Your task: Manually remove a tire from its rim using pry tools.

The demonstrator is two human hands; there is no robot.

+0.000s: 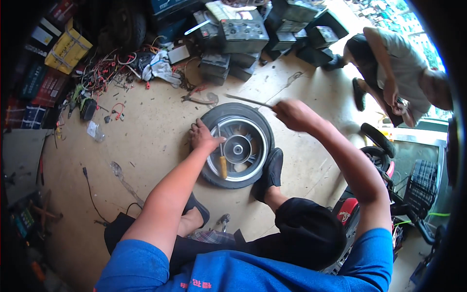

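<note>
A black scooter tire (209, 177) on a silver wheel rim (262, 160) lies flat on the floor between my feet. My left hand (204, 136) grips the tire's left side, the thumb reaching in over the rim. Beneath that thumb is a screwdriver (223, 166) with a yellow handle; its shaft runs up to the tire's inner edge. My right hand (294, 116) is raised beyond the wheel's right side, closed round a long, thin metal tire lever (248, 100). The lever points left, above the tire's far edge. My right shoe (273, 168) touches the tire's right side.
Pliers (202, 99) lie just past the tire. Stacked batteries (243, 36) and tangled wires (109, 65) line the back. Another person (404, 63) crouches at the far right, hands together. A scooter (389, 185) stands at my right; a cable (92, 194) lies at left.
</note>
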